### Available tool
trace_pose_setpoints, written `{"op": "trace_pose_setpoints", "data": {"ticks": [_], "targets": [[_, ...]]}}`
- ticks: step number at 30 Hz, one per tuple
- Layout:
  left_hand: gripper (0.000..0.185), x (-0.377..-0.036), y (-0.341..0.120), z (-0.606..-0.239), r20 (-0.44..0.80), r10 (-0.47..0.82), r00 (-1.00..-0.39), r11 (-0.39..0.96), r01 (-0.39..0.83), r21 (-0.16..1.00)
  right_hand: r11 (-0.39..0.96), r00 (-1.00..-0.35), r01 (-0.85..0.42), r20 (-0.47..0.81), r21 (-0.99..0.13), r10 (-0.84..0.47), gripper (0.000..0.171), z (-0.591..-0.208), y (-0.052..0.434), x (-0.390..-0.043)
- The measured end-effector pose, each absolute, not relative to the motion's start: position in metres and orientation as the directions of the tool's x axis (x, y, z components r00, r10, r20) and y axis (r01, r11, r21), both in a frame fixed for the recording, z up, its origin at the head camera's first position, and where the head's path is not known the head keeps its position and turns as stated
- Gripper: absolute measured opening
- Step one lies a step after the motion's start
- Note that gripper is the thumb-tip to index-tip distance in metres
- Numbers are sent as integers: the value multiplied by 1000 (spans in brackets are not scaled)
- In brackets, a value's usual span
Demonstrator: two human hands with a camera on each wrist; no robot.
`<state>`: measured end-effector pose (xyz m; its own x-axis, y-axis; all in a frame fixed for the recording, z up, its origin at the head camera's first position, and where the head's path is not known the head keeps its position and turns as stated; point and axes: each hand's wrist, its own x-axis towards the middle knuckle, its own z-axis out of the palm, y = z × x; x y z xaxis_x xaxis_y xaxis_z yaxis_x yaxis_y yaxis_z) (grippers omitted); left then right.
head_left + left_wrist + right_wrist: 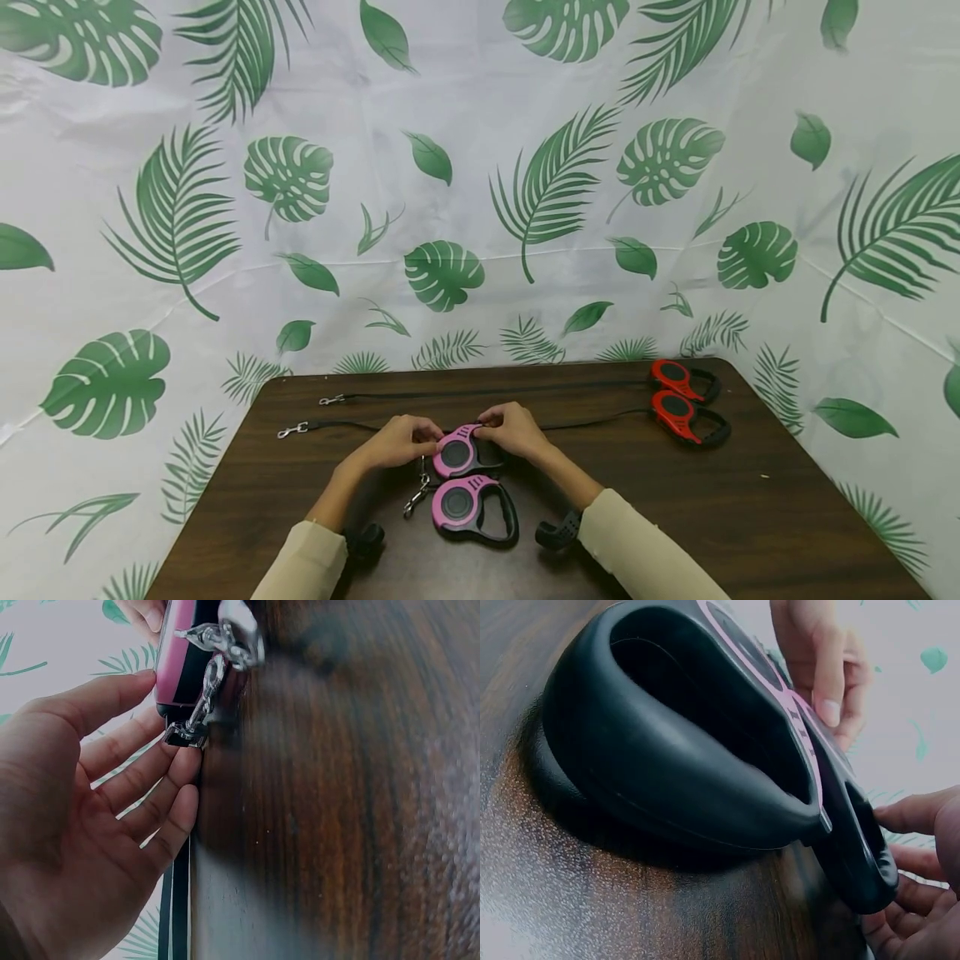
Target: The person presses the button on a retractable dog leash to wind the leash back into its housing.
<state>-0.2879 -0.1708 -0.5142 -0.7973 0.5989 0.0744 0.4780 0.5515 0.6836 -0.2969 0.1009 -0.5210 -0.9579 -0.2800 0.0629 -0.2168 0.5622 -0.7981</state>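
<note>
Two pink and black retractable dog leashes lie one behind the other at the middle of the table. My left hand point(399, 440) holds the left end of the far pink leash point(456, 454), thumb on its case and fingers by its lower edge. At its other end, my right hand point(516, 432) grips the black handle, thumb against it in the right wrist view. The near pink leash point(457, 505) lies in front, untouched, its black loop handle point(660, 765) large in the right wrist view. Metal clips point(214, 671) hang at the left ends of the pink leashes.
Two red retractable leashes point(676, 417) lie at the table's back right. Their black cords stretch left to metal clips point(292, 430); the nearer cord passes behind my hands. A leaf-print cloth point(465, 192) hangs behind the dark wooden table point(780, 533).
</note>
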Motion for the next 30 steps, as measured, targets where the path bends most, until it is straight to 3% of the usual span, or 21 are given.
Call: {"op": "trace_pose_setpoints", "data": {"ticks": [19,30], "targets": [[27,-284,-177,-511,119,590,-799,575,519,633,620,-934,-332,155,-711,-322,19,-524,108,-298],[26,-284,-191,-510,158,553,-818,584,516,626,598,-912,-388,201,-701,-357,21,-522,144,-295]]}}
